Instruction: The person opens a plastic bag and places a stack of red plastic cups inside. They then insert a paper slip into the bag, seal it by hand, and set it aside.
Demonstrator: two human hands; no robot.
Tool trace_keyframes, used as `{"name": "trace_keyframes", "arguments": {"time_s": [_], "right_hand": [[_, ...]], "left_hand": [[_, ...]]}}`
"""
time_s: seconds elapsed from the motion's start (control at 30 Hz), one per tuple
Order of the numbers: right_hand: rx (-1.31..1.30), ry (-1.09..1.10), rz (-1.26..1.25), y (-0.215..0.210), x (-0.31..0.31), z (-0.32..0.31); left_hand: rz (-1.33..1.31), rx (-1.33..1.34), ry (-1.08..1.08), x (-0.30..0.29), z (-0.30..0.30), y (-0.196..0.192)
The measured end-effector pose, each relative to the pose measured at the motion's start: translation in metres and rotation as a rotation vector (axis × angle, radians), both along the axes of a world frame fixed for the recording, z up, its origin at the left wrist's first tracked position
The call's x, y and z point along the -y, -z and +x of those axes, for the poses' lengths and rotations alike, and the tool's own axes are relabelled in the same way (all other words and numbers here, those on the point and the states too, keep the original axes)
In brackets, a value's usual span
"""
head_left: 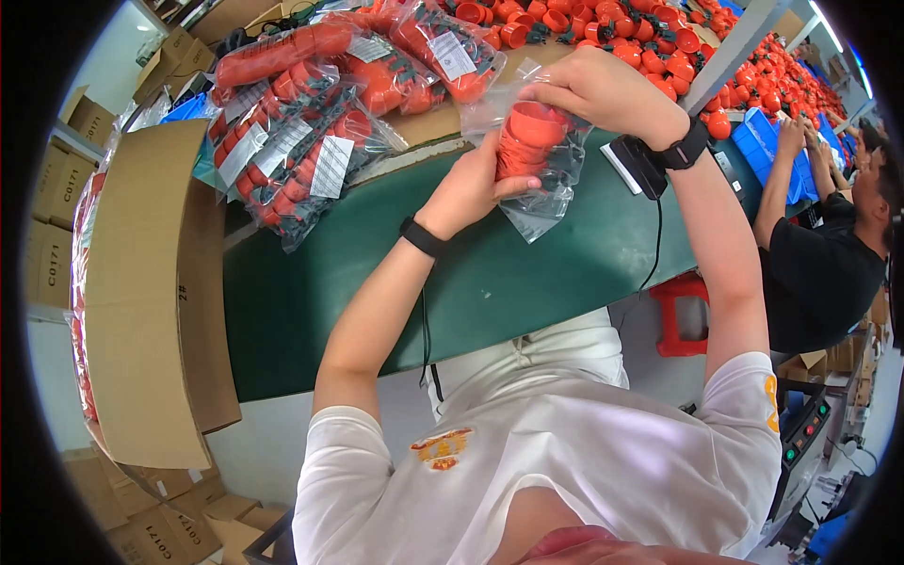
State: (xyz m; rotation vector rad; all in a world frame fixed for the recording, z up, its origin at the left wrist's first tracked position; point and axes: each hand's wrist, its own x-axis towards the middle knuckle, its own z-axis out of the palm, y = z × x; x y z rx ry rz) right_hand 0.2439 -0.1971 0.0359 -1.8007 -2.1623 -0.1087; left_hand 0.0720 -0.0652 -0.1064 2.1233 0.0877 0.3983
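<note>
Red cups — bagged, in left grip

A green tabletop spread across the middle of the frame, with a black cable trailing toward its edge right of center. At the left stood a large open cardboard box; behind it, cartons were stacked along the left edge, and brown boxes filled the lower left corner. A grey post slanted through the upper right, near a bright light tube. At the right, a co-worker in black sat or stood beside a blue crate. A red stool stood right of center, and a black control panel with colored buttons showed lower right.
</note>
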Motion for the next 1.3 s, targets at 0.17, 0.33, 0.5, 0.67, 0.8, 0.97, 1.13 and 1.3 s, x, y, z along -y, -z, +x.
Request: {"name": "trace_keyframes", "arguments": {"time_s": [0.17, 0.33, 0.5, 0.67, 0.8, 0.97, 1.13, 1.3], "right_hand": [[-0.086, 0.083, -0.013, -0.010, -0.010, 0.006], [-0.186, 0.041, -0.025, -0.024, -0.020, 0.000], [-0.231, 0.053, -0.054, -0.037, -0.026, -0.014], [-0.172, 0.020, -0.081, -0.035, -0.036, -0.015], [-0.166, 0.039, -0.183, -0.042, -0.038, -0.028], [-0.074, 0.007, -0.032, -0.045, -0.046, -0.028], [-0.925, 0.083, 0.825, 0.039, -0.028, -0.029], [-0.962, 0.326, 0.634, 0.126, -0.019, -0.073]], "left_hand": [[-0.196, 0.195, 0.110, 0.008, 0.003, -0.001], [-0.234, 0.212, 0.099, 0.013, 0.003, -0.002], [-0.401, 0.190, 0.016, 0.017, 0.003, 0.001], [-0.369, 0.305, 0.102, 0.019, 0.001, -0.013], [-0.541, 0.192, -0.002, 0.006, -0.005, -0.023], [-0.508, 0.300, -0.117, -0.001, 0.002, -0.005], [-0.719, 0.376, -0.247, -0.006, 0.002, -0.012], [-0.748, 0.402, -0.242, -0.002, 0.001, -0.017]]}}
